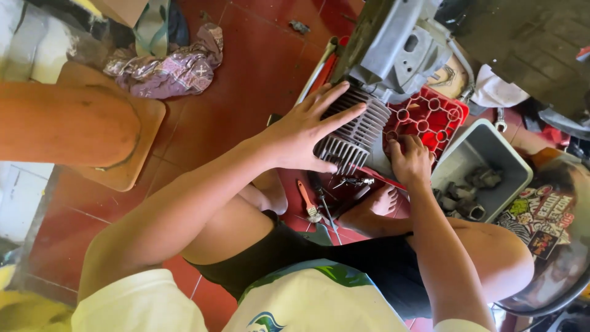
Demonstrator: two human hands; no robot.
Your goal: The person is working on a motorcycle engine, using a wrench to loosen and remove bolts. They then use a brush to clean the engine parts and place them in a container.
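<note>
left hand (304, 132) splayed flat, right hand (410, 161) curled

One finned grey engine cylinder (353, 132), with two bare hands on it: left hand (304, 132) flat across the fins, right hand (409, 160) at its lower right edge. One red plastic crate (433, 114) just right of the cylinder. One grey plastic bin (482, 150) farther right, with several dark metal parts inside, too jumbled to count. One orange-handled brush (306, 200) below the cylinder. One crumpled patterned cloth (169, 67) well to its left.
</note>
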